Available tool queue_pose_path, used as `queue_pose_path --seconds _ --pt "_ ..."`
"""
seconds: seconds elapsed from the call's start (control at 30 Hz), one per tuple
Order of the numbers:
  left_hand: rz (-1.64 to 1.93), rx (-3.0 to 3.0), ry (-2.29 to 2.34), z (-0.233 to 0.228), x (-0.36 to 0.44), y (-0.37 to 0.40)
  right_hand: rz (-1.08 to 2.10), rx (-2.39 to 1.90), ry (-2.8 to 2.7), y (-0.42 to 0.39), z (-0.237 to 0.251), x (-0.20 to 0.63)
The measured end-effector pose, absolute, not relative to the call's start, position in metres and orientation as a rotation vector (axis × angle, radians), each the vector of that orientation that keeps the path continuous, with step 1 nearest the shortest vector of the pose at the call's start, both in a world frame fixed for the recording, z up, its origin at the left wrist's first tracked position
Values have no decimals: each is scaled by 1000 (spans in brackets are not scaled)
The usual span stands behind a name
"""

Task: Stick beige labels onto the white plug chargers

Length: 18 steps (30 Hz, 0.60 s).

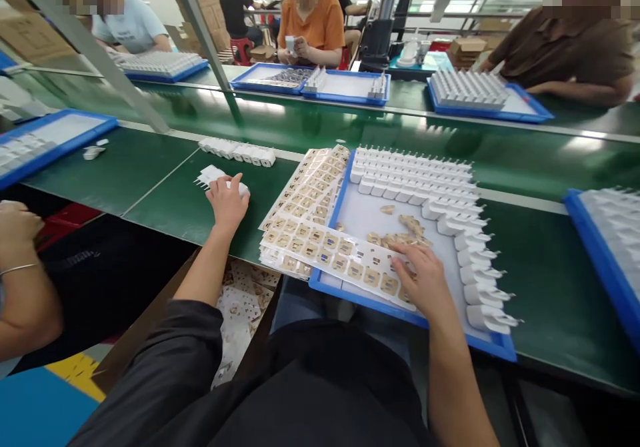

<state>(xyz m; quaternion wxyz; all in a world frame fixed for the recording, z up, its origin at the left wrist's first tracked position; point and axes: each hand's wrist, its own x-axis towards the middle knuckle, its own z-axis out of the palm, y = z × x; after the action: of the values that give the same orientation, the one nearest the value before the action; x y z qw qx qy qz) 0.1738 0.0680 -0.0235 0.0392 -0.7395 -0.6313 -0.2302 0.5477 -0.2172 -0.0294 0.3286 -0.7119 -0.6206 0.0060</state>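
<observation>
My left hand point(229, 202) is curled over a white plug adapter point(243, 188) on the green bench. Beside it lie more white adapters point(213, 172) with metal pins pointing left. My right hand point(424, 275) is at the right part of a sticker sheet point(345, 258), its fingers bent onto the sheet. Tan square stickers fill much of the sheet, and some spots along its upper row are bare. The sheet lies across a blue-rimmed tray point(370, 305). Whether a loose sticker is between my right fingertips is hidden.
Rows of white adapters point(415, 174) line the tray's back and right side. Loose tan pieces point(400, 237) lie inside it. Stacked sticker sheets point(305, 190) lie to its left. A row of adapters point(237, 152) stands farther back. Co-workers sit across and at left.
</observation>
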Motion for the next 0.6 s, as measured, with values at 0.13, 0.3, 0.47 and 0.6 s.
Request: queue_pose_path --seconds 0.13,0.3,0.47,0.6 --pt "-823 -2769 -1667 -4 217 29 52 -1861 -1623 -220 -22 542" --pt "-453 -3560 -1004 27 289 -23 124 -1718 -1522 -227 -11 545" --pt "-112 -3924 -998 34 315 -32 -198 -1763 -1516 -233 -1 540" --pt "-155 -4115 -929 33 317 -36 -372 -1622 -1666 -224 9 513"
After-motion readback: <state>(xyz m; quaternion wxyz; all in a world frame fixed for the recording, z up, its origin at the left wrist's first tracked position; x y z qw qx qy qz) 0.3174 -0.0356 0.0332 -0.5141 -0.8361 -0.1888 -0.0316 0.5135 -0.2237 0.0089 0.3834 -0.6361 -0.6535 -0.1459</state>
